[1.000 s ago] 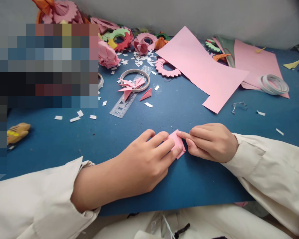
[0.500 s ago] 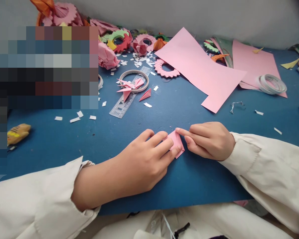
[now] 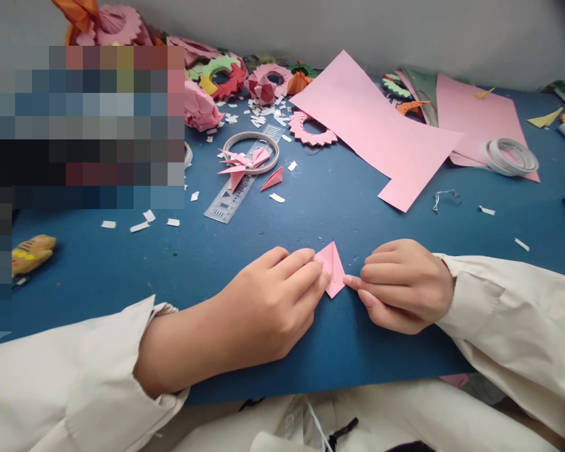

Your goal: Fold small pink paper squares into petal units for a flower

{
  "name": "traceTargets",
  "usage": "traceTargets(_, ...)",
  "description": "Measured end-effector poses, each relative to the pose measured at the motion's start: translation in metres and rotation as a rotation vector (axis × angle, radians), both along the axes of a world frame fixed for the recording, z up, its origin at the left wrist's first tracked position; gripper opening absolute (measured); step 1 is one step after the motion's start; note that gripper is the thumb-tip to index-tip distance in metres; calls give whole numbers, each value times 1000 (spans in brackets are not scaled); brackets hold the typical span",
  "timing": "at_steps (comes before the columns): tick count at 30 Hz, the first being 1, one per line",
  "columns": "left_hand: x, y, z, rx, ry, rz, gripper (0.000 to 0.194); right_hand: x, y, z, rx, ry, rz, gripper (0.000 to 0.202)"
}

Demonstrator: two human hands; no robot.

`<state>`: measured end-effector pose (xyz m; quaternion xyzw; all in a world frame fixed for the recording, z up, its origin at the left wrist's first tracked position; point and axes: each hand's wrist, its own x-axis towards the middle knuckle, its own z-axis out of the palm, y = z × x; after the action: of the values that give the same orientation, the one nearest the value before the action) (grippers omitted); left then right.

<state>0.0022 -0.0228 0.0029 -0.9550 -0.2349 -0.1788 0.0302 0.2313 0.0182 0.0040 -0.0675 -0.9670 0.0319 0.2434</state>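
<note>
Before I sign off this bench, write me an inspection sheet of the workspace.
Surface: blue tabletop, scattered with paper scraps.
Job's things: small folded pink paper, lying between the hands.
Clutter: clear ruler partly under a tape ring; large pink sheet; white tape rolls at right; toothed pink ring farther back.
Left hand: fingers on the folded paper.
Right hand: one fingertip at the paper's right corner.
Cables: nothing seen.
Surroundings: pale wall behind; pixelated area at left, contents unreadable.
</note>
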Motion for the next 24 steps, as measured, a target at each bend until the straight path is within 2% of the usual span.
traceTargets(2,-1,1,0,-4,-30,8,22,1,-2,0,-5,5,14,12)
traceTargets(5,-1,2,1,-25,-78,57,20,0,-3,0,80,0,-12,9)
traceTargets(8,0,2,1,-22,-94,83,19,-3,-4,-1,135,-41,-188,19)
traceTargets(10,0,3,1,-6,-100,75,19,-6,-4,-2,94,-77,-338,28)
traceTargets(12,0,3,1,17,-114,112,19,-8,-3,-3,50,-112,-406,33)
traceTargets(17,1,6,1,27,-166,295,15,-9,-2,-4,63,-164,-376,26)
traceTargets(24,12,11,-3,-165,-293,419,21,-9,0,-5,100,-156,-339,25)
